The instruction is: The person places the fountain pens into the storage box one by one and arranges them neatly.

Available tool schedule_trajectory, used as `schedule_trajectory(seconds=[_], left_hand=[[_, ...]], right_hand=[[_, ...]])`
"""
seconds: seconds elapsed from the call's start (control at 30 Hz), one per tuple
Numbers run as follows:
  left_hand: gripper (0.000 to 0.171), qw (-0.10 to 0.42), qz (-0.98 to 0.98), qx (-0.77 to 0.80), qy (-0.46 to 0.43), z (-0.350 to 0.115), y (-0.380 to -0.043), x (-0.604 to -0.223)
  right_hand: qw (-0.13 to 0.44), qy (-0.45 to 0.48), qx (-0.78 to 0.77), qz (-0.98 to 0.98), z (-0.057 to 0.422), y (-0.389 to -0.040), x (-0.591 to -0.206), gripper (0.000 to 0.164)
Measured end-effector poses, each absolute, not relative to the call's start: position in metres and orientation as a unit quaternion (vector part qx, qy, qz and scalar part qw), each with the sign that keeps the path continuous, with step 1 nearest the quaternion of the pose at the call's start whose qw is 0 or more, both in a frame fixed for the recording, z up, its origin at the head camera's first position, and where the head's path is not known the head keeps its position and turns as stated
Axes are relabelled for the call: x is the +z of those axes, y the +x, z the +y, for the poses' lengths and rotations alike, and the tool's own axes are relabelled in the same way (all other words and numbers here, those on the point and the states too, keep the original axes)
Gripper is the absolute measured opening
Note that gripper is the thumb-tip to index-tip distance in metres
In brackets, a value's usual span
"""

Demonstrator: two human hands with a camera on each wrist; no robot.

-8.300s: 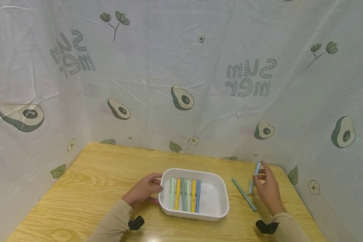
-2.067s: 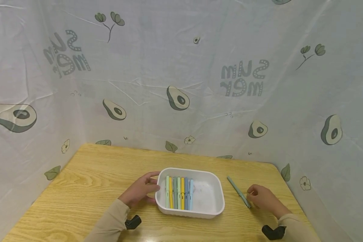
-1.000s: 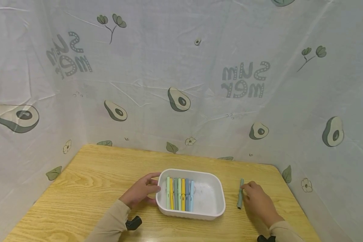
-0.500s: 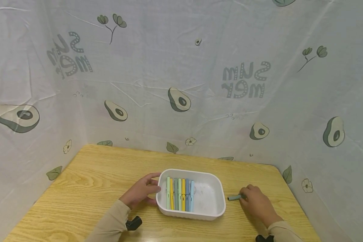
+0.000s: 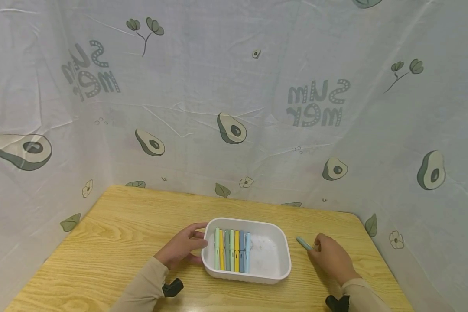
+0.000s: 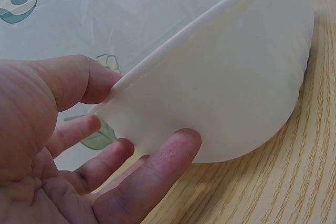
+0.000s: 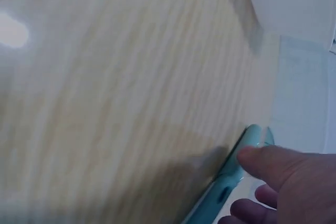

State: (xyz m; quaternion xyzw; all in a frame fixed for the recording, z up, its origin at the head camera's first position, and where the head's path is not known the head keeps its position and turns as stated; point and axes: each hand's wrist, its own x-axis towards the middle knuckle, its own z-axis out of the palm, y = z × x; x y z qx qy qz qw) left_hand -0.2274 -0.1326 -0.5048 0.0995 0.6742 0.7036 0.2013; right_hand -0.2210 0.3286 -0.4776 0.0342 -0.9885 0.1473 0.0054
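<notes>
A white tray (image 5: 268, 256) stands on the table, with several capped pens (image 5: 236, 251) lying side by side in its left part: pale green, yellow, grey-green, blue and light blue. My left hand (image 5: 184, 243) holds the tray's left end. In the left wrist view, one digit lies at the rim and other fingers touch the outer wall (image 6: 226, 77). To the right of the tray, my right hand (image 5: 331, 256) pinches a grey-green pen (image 5: 304, 242) low over the table. The right wrist view shows the thumb on that pen's cap, while the other fingers are partly hidden.
The wooden table (image 5: 140, 225) extends to the left of the tray and behind it. A pale curtain (image 5: 187, 86) printed with avocados surrounds the table at the back and sides.
The light blue pen has gone from my right hand into the tray's row. My right hand has since taken the grey-green pen and turned it about. The left hand stays on the tray.
</notes>
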Motion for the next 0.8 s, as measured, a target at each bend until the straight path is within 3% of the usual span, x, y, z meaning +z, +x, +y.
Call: schedule_trajectory(seconds=[0.13,0.53,0.63,0.8], left_hand=[[0.066,0.200,0.675,0.703,0.099,-0.133,-0.228,-0.505],[0.064,0.201,0.675,0.703,0.098,-0.131,-0.227,-0.503],[0.063,0.201,0.678,0.701,0.096,-0.131,-0.226,-0.502],[0.062,0.199,0.681,0.699,0.091,-0.131,-0.226,-0.502]], right_hand=[[-0.003,0.039,0.152,-0.988,0.319,-0.228,-0.475,0.027],[-0.018,0.049,0.128,-0.990,0.321,-0.241,-0.479,0.014],[-0.018,0.041,0.144,-0.989,0.323,-0.240,-0.478,0.022],[-0.032,0.019,0.217,-0.976,0.326,-0.238,-0.472,0.051]])
